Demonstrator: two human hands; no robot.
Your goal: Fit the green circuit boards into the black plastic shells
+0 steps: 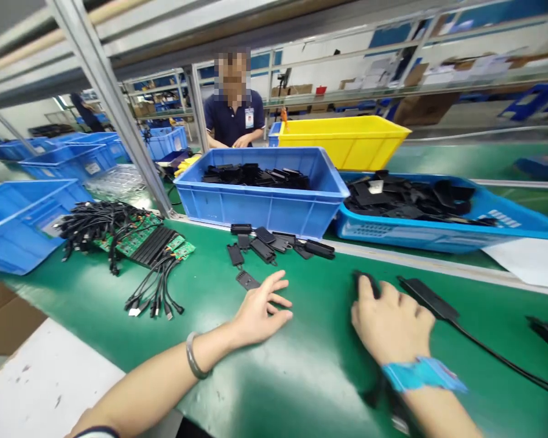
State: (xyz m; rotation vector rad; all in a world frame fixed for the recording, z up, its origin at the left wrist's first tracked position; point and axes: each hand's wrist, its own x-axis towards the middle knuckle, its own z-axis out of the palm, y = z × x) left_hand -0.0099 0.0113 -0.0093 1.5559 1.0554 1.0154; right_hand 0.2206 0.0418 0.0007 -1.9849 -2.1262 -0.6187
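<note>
My right hand [393, 319] is closed on a black plastic case [361, 281], blurred and mostly hidden under the fingers. Below that wrist, a black cable with a metal plug [399, 424] shows in part. My left hand [261, 310] holds nothing; its fingers are spread just above the green tabletop. Nearest to it lies a flat black cover [246, 280]. Beyond are several loose black case halves [262, 249]. To the right of my right hand rests a black case with a cable [429, 298].
Circuit boards with black cables [141, 243] lie at left near a blue bin [22, 225]. A blue bin [251, 207] and a light blue basket [438, 234] of black parts stand ahead. Behind are a yellow bin [342, 143], a metal post [114, 109] and a person [232, 118].
</note>
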